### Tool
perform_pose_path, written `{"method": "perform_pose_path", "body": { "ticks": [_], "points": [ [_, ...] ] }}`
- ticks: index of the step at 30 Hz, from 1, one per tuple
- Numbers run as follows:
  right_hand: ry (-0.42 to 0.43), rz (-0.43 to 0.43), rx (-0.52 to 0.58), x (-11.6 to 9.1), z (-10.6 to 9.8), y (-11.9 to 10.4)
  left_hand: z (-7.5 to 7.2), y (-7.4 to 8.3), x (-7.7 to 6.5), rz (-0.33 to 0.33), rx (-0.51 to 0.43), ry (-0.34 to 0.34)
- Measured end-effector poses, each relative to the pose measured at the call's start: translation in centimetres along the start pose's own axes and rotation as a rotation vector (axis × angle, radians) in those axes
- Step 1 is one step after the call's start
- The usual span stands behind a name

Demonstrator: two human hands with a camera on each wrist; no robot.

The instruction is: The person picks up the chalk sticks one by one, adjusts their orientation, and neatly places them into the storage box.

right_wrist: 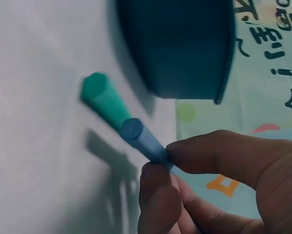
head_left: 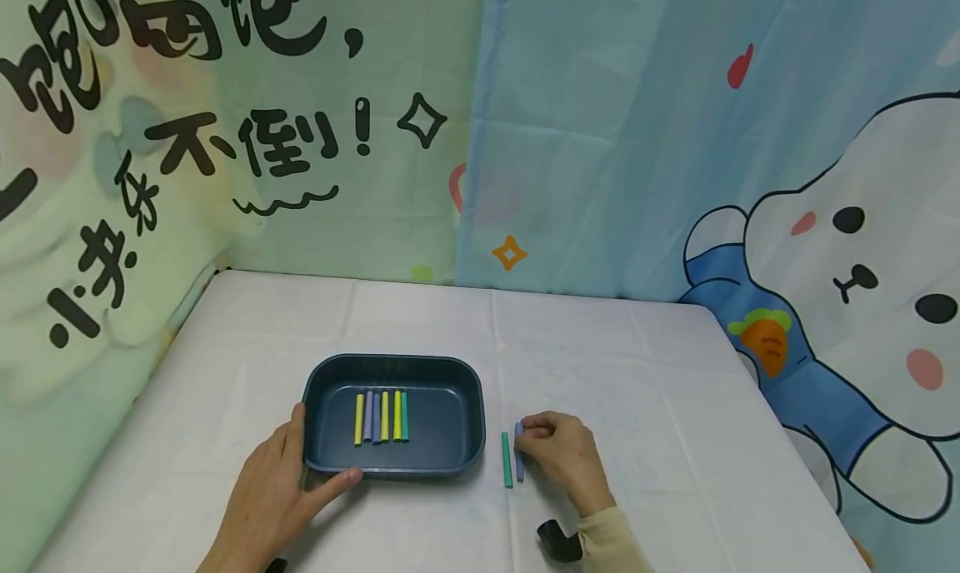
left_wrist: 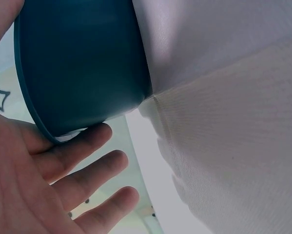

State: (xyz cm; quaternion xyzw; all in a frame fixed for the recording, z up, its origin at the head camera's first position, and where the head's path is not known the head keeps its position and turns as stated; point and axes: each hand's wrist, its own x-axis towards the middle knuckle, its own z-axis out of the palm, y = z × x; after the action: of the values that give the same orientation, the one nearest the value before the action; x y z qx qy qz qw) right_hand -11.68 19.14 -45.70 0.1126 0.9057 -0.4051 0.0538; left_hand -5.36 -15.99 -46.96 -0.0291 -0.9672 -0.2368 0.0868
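Observation:
My left hand (head_left: 273, 481) rests at the near left corner of a dark blue tray (head_left: 461, 465), thumb along the near rim and index finger up the left side. In the left wrist view its other fingers lie spread beside the tray wall (left_wrist: 82, 58). A row of yellow, purple, blue and green chalk sticks (head_left: 397, 416) lies inside. Right of the tray, my right hand (head_left: 562, 456) pinches a blue chalk stick (right_wrist: 148, 144) between thumb and fingers. Just left of it is a green chalk stick (head_left: 507, 460) on the white cloth.
A white cloth (head_left: 675, 406) covers the table. Printed curtains (head_left: 600, 140) hang behind and at the sides. Near the right sleeve (head_left: 613, 540) a black curved object (head_left: 558, 541) shows at the wrist.

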Motion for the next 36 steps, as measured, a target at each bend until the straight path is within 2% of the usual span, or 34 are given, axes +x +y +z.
{"method": "perform_pose_path", "body": {
  "ticks": [6, 10, 21, 36],
  "points": [
    [-0.021, 0.026, 0.193, 0.2, -0.5, -1.1, 0.0, 0.1, 0.0, -0.012, 0.003, -0.014],
    [-0.038, 0.030, 0.277, 0.3, -0.8, -1.9, -0.1, 0.1, 0.0, -0.010, 0.002, -0.014],
    [-0.063, -0.047, 0.372, 0.3, -0.6, -3.5, -0.1, 0.0, 0.0, -0.007, 0.001, -0.015],
    [-0.108, -0.057, 0.430, 0.7, 1.1, -5.7, -0.1, 0.0, 0.0, -0.002, -0.004, -0.010]
  ]
}}
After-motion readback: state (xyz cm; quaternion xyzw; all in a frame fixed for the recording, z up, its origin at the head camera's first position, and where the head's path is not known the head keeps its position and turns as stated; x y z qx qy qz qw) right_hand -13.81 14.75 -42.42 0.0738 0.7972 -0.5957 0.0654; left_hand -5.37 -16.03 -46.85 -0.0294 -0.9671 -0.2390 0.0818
